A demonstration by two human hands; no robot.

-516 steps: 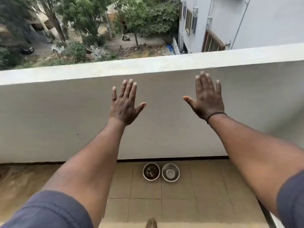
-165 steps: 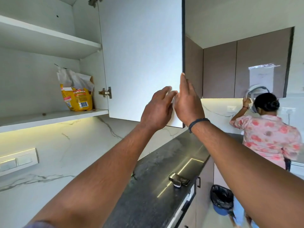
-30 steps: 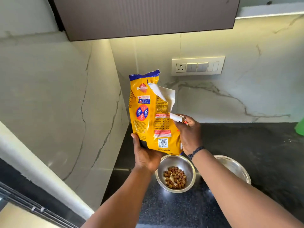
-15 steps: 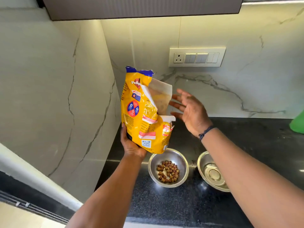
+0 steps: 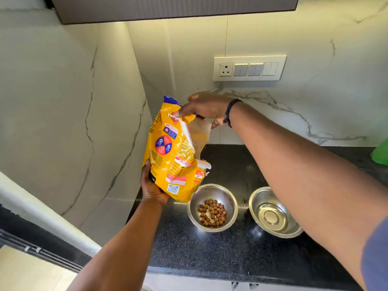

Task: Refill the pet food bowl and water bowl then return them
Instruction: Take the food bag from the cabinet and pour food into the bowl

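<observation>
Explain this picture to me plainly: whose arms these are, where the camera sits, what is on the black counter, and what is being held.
No machine here: a person wears a camera on the head, looking down at their own arms. The left hand grips the bottom of a yellow pet food bag; the right hand pinches its top edge. On the black counter stand two steel bowls: the food bowl holds some brown kibble, and the water bowl beside it holds a little clear water. A switch panel sits on the wall behind.
</observation>
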